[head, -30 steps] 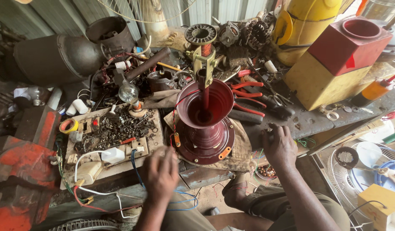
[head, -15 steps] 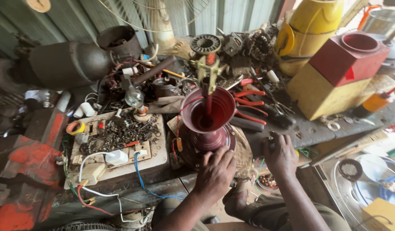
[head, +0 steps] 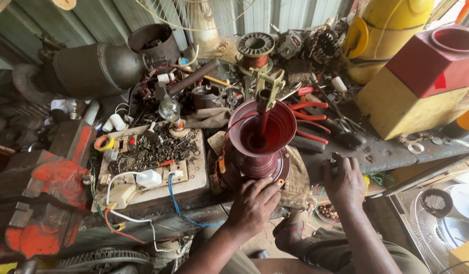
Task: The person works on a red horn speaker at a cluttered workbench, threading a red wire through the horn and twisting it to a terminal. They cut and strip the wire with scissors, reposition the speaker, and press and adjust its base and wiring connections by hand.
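While spread flat, left hand (head: 252, 203) pressing the maroon funnel-shaped housing's (head: 262, 139) near base, steadying it; right hand (head: 344, 178) curled on bench edge (head: 386, 155), apparently empty.

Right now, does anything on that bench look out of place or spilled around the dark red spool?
Yes. Loose screws and nuts lie scattered over the white board left of the dark red spool, not in a container. The left hand rests on the spool's base; the right hand presses the bench edge.
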The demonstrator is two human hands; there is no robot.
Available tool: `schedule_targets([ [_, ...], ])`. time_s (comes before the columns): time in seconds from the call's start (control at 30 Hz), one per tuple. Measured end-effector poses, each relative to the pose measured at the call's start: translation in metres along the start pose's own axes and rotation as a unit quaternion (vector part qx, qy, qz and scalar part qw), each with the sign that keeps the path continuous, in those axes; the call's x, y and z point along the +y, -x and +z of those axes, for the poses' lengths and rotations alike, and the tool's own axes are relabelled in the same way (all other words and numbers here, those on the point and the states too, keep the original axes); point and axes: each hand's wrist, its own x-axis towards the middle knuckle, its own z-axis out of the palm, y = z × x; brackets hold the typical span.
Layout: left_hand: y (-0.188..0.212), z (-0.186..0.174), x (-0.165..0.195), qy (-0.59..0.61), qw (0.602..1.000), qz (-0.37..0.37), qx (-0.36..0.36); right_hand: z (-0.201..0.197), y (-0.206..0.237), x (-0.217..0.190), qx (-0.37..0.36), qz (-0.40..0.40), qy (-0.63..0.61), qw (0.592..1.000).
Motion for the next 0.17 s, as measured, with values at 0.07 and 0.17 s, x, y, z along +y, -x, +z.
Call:
schedule_targets([
  [0.07,0.007,0.005,-0.005,0.016,1.000,0.003,0.000,0.001,0.001,-0.001,0.002,-0.006,0.003,1.000],
  [0.17,0.019,0.014,-0.013,0.026,0.997,-0.006,0.075,0.002,-0.001,0.000,0.001,-0.008,0.005,1.000],
])
